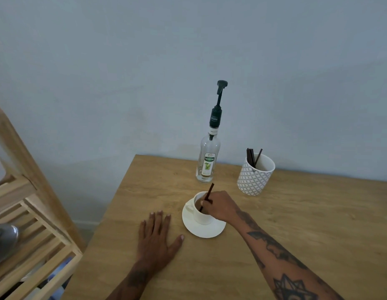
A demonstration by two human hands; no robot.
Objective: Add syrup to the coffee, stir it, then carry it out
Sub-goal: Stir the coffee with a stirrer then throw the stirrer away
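A white coffee cup point(200, 215) stands on a white saucer point(201, 230) in the middle of the wooden table point(296, 224). My right hand point(220, 205) hovers over the cup and pinches a dark stir stick point(210, 190), whose lower end dips into the coffee. My left hand point(156, 237) lies flat on the table just left of the saucer, fingers spread and straight. Behind the cup stands a clear syrup bottle point(207, 161) with a green label and a tall black pump point(220, 92).
A patterned grey-and-white holder point(254, 176) with several dark stir sticks stands at the back right. A wooden slatted shelf point(25, 213) is off the table's left side, with a grey object on it. A pale blue wall runs behind the table.
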